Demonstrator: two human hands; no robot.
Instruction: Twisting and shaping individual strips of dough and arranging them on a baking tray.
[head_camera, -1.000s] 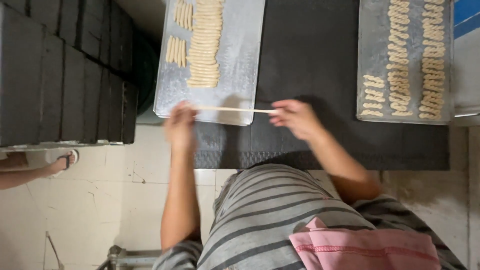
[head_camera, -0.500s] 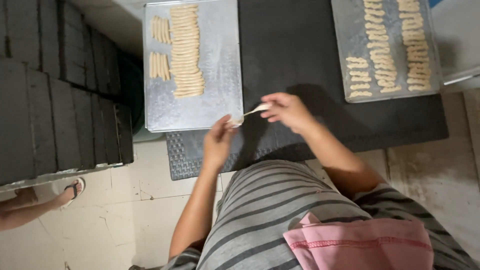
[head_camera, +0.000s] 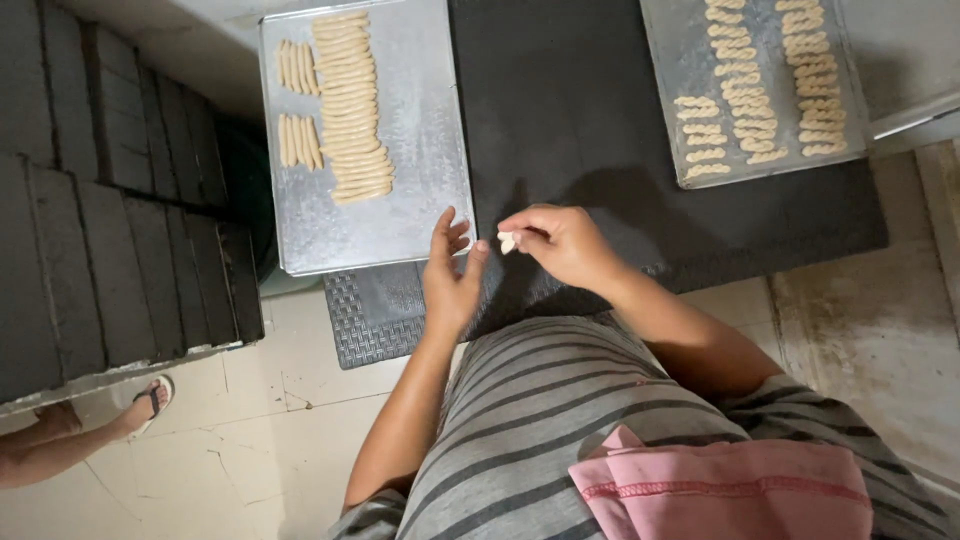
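Right hand (head_camera: 565, 243) pinches a pale dough piece (head_camera: 507, 242) at its end; left hand (head_camera: 450, 270) spread beside it; dough looks soft, light, easily deformed; best held lightly at the ends.

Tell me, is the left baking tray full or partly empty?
Partly empty. The left baking tray has dough sticks only across its upper left; the lower part is bare metal.

Grey garment (head_camera: 560, 400) with thin dark horizontal stripes, covering torso; sleeve edge at upper arm, same stripe. Forearms bare, no watch or bands visible. Left hand (head_camera: 450, 270) and right hand (head_camera: 565, 245) bare, no gloves, no rings seen. Pink cloth (head_camera: 720, 490) at lower front, folded, with darker pink stitched line along hem.
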